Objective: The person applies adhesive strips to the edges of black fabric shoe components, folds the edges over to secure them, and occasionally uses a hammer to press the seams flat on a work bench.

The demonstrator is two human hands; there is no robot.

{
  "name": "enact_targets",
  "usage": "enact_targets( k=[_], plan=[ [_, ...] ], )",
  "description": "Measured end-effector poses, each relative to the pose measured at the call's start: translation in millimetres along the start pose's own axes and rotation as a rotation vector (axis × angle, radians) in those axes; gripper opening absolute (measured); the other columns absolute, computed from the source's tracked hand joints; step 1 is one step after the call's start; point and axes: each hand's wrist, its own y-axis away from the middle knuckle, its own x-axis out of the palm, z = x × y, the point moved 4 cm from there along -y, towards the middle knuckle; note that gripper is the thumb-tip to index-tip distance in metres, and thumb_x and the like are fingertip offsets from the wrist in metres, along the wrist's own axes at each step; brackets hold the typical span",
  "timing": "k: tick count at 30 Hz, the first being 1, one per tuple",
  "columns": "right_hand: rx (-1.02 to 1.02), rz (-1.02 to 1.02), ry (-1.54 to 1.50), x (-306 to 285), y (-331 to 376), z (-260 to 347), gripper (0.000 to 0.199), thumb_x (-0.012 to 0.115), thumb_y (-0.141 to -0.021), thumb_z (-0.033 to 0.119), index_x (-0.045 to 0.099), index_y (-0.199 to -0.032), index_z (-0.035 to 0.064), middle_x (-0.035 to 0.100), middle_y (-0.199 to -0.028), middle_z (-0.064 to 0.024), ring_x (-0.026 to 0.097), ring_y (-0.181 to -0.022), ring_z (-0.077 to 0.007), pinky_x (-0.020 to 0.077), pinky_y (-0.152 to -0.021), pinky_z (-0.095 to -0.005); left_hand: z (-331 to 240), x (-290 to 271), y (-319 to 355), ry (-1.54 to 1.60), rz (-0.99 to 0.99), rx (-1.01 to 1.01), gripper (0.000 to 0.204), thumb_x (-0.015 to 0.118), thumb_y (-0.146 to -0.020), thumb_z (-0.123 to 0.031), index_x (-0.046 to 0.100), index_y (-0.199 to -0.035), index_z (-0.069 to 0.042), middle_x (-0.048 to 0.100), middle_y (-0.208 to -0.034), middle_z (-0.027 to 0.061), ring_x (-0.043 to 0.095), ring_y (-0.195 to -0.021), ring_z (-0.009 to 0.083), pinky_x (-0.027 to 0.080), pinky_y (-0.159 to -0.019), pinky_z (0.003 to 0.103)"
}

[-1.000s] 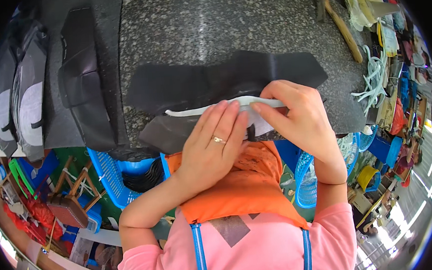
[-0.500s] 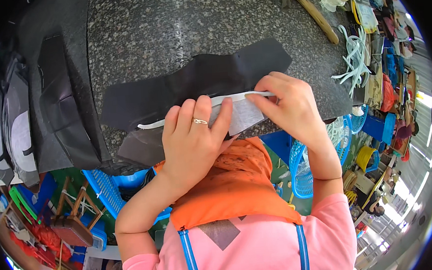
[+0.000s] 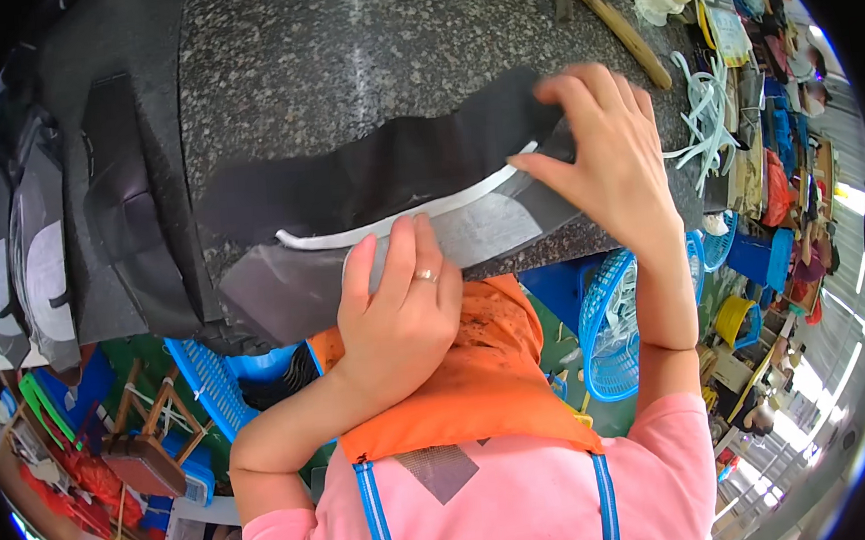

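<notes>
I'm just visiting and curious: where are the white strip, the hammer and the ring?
White strip (image 3: 472, 193): head view, on its upper face, right of its middle.
Hammer (image 3: 622, 32): head view, on its wooden handle.
Ring (image 3: 427, 274): head view, on its band.

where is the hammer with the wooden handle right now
In the head view, the wooden-handled hammer lies toward the upper right on the speckled dark slab, beyond the right hand and up-left of the tangled pale strips.

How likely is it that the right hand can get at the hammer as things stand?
Probably yes: the right hand is spread open, the hammer lies just beyond it, and only speckled tabletop shows between them.
</notes>
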Motion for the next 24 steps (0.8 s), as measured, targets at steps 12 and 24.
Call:
enact_targets(
  k=[12, 24],
  plan=[
    [-0.296, 0.072, -0.689, 26, 35, 86, 0.020, 0.069, -0.076, 0.000, 0.069, -0.097, 0.0002, 0.066, -0.106, -0.0123, 0.065, -0.086, -0.0291, 0.0518, -0.068, -0.0355, 30, -5, 31, 0.498, 0.051, -0.264, 0.015, 0.076, -0.075, -0.009, 0.069, -0.087, -0.006, 0.070, -0.093, 0.0089, 0.067, -0.093, 0.0261, 0.040, -0.092, 0.049],
    [-0.708, 0.143, -0.463, 43, 43, 99, 0.039, 0.060, -0.081, 0.008, 0.064, -0.118, -0.0043, 0.063, -0.126, -0.0173, 0.062, -0.116, -0.0342, 0.0530, -0.095, -0.0395, 76, -3, 76, 0.221, -0.076, -0.162, 0.038, 0.068, -0.076, 0.001, 0.063, -0.114, -0.003, 0.052, -0.136, 0.0241, 0.056, -0.119, 0.0350, 0.049, -0.091, 0.050]
  ],
)
